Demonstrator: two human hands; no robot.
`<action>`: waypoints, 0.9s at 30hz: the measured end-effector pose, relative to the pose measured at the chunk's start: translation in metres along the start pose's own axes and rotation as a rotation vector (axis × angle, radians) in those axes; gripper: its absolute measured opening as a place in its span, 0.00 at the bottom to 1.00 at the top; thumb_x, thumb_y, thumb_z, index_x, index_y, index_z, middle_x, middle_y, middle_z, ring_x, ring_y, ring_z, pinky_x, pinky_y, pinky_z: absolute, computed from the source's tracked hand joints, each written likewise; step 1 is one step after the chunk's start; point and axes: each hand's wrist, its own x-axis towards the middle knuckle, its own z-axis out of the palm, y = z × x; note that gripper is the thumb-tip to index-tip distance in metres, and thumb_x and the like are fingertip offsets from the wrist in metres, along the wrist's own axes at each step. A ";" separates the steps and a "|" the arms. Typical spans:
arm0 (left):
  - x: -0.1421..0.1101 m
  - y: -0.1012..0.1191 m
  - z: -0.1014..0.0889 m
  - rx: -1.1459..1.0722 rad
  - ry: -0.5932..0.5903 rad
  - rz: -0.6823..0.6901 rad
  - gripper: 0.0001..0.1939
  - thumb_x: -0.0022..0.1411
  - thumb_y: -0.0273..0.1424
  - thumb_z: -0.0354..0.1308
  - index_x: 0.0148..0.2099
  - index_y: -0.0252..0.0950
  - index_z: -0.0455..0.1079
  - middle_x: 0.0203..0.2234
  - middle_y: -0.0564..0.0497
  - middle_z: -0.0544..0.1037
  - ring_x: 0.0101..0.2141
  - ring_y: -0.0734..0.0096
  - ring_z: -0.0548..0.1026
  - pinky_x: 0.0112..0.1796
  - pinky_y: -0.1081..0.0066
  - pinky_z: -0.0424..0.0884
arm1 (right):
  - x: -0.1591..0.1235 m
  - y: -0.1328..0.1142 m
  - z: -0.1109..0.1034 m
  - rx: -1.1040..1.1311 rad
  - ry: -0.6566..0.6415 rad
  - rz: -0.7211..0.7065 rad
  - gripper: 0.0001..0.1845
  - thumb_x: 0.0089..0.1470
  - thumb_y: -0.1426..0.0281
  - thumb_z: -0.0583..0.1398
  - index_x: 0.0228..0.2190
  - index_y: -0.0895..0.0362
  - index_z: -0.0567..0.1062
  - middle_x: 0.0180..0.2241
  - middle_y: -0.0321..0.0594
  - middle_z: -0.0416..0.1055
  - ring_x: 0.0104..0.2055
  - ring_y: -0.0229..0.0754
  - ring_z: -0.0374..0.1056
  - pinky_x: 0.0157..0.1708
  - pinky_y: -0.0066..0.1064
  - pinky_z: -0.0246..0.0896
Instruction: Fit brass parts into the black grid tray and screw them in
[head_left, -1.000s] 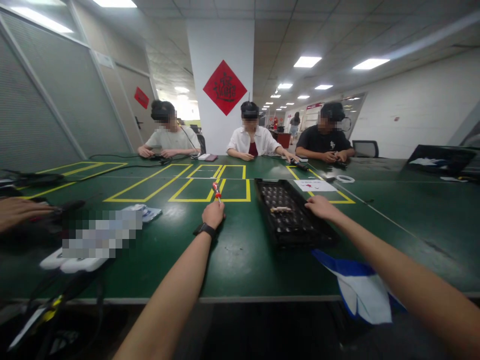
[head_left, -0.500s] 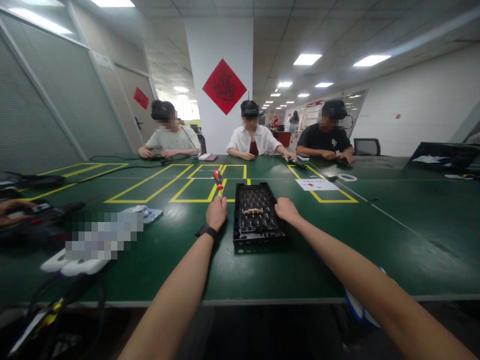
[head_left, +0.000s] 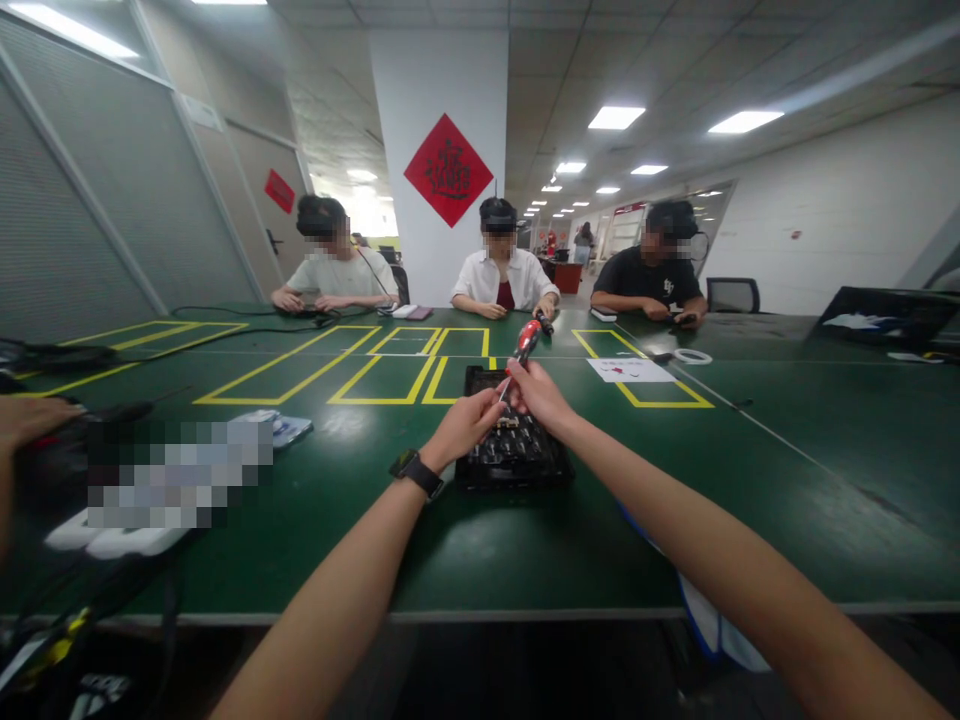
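Both of my hands meet above a black tray-like case (head_left: 517, 470) lying on the green table. A red-handled screwdriver (head_left: 529, 338) tilts between them, its handle up and away from me. My left hand (head_left: 469, 425), with a black watch at the wrist, pinches the metal shaft low down. The fingers of my right hand (head_left: 544, 395) are closed at the base of the handle. Part of a small light-coloured metal piece (head_left: 508, 422) shows in the case under my hands; the rest is hidden.
A white power strip (head_left: 127, 535) with cables lies at left, near another person's hand (head_left: 30, 425). Three people sit across the table. A white sheet (head_left: 630, 370) lies right of the case, with a tape ring (head_left: 692, 356) beyond. Under my right forearm is a blue-and-white cloth item (head_left: 712, 620).
My right hand slid the case left, let go of it and moved onto the screwdriver. My left hand moved right over the case and now grips the shaft as the screwdriver tilts.
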 end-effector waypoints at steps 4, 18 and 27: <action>0.005 -0.016 0.003 -0.094 0.119 0.059 0.21 0.65 0.43 0.37 0.36 0.35 0.66 0.31 0.50 0.74 0.35 0.71 0.71 0.40 0.72 0.65 | 0.013 0.012 -0.013 -0.083 0.082 0.181 0.27 0.59 0.54 0.39 0.39 0.58 0.68 0.25 0.41 0.72 0.18 0.33 0.60 0.21 0.26 0.54; 0.025 -0.101 0.034 -0.068 0.107 -0.378 0.28 0.57 0.33 0.46 0.61 0.40 0.55 0.56 0.50 0.65 0.55 0.59 0.64 0.54 0.60 0.57 | -0.018 0.086 -0.046 -0.848 0.049 0.437 0.29 0.53 0.52 0.48 0.36 0.62 0.76 0.40 0.57 0.72 0.43 0.55 0.69 0.38 0.38 0.61; 0.024 -0.106 0.036 -0.175 0.165 -0.343 0.27 0.54 0.30 0.49 0.58 0.38 0.61 0.56 0.50 0.65 0.56 0.59 0.62 0.56 0.63 0.56 | -0.010 0.065 -0.025 -0.973 0.096 -0.117 0.23 0.60 0.61 0.43 0.40 0.60 0.72 0.43 0.51 0.69 0.48 0.47 0.62 0.45 0.36 0.57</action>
